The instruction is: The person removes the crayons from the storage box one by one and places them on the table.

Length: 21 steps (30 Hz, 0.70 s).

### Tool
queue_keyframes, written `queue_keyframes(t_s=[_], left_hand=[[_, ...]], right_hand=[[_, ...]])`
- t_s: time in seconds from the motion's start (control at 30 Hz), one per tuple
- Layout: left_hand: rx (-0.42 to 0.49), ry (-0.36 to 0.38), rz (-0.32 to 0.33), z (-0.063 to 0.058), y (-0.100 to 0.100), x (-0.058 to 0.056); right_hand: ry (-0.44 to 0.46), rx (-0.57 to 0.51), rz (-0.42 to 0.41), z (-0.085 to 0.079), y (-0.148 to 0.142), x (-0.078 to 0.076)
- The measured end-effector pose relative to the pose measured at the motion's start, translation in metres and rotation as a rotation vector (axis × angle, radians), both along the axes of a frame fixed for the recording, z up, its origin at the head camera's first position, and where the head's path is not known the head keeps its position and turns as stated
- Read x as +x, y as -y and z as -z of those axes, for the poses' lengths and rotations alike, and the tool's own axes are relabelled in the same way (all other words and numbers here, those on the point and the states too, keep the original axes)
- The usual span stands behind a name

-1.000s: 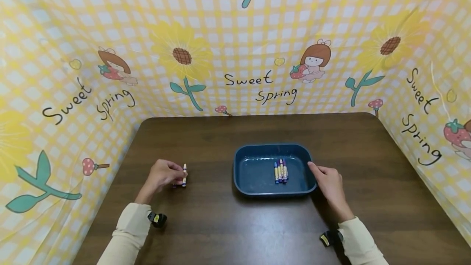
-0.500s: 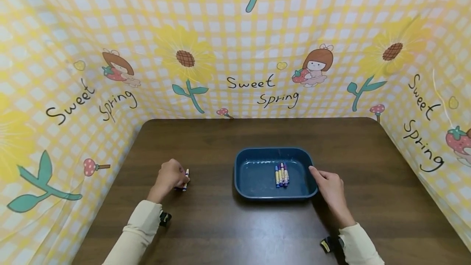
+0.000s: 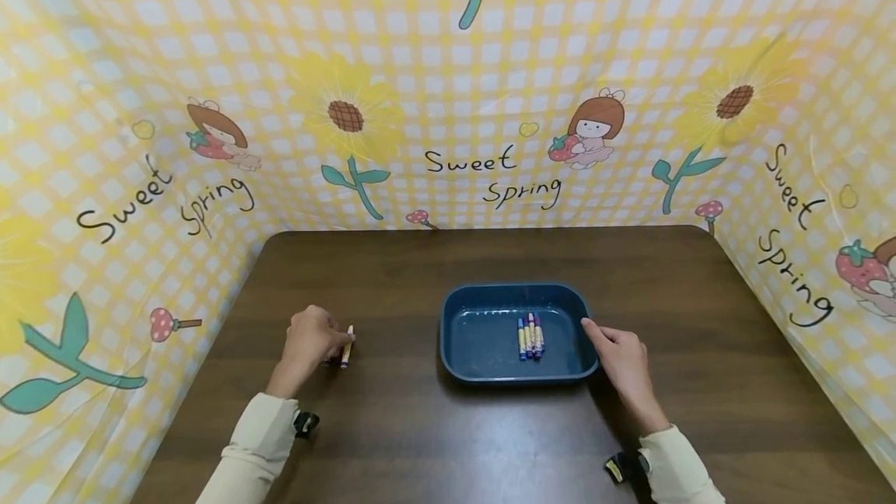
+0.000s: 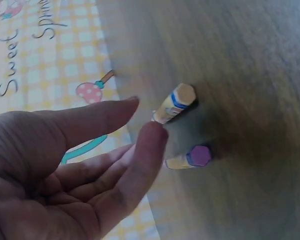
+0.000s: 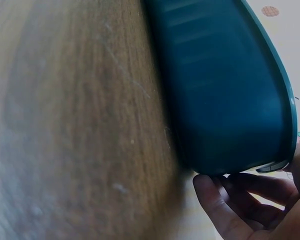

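Crayons (image 3: 530,337) lie in two groups: a loose pair toward the tabletop's (image 3: 420,442) left edge and a row in the tray. Left to right: a yellow checked cloth (image 3: 420,45), printed "Sweet Spring", hangs along the left edge and continues round the far and right ones. The left hand (image 3: 306,344), its sleeve (image 3: 259,438) pale and a black camera (image 3: 306,424) at the wrist, reaches down over the pair; thumb (image 4: 92,122) and forefinger (image 4: 152,142) stand a little apart, tips just beside the tan-ended crayon (image 4: 176,102). Whether the forefinger touches it, I cannot tell. The purple-ended crayon (image 4: 187,161) lies close by. Well apart stands the blue tray (image 3: 483,337), about midway between the tabletop's left and right edges, long sides parallel to the far edge. The row occupies its right half, side by side, tips toward the far edge. The right hand (image 3: 621,356) pinches the tray's right end, thumb at the rim, fingers against the outer wall.
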State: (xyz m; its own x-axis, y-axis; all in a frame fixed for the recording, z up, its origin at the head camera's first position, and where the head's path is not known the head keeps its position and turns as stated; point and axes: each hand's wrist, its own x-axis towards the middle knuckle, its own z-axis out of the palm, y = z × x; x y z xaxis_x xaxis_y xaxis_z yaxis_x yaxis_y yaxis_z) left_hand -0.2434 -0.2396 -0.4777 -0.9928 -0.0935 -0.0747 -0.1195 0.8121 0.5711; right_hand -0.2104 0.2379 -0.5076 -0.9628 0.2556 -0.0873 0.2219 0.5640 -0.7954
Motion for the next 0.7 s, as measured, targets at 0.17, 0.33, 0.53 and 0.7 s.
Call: queue_keyframes(t_s=[0.17,0.33,0.53,0.7], left_hand=[[0.161,-0.051,-0.043,-0.005,-0.004,0.005],[0.334,-0.080,-0.073,-0.006,-0.024,0.005],[0.441,-0.119,-0.063,-0.006,-0.058,0.004],[0.486,-0.185,-0.012,-0.011,-0.088,0.004]], right_hand=[[-0.014,-0.009,0.008,0.002,0.002,0.000],[-0.021,-0.007,0.013,0.003,0.003,0.001],[-0.033,0.010,0.039,0.006,0.003,-0.001],[-0.039,0.011,0.049,0.006,0.002,-0.001]])
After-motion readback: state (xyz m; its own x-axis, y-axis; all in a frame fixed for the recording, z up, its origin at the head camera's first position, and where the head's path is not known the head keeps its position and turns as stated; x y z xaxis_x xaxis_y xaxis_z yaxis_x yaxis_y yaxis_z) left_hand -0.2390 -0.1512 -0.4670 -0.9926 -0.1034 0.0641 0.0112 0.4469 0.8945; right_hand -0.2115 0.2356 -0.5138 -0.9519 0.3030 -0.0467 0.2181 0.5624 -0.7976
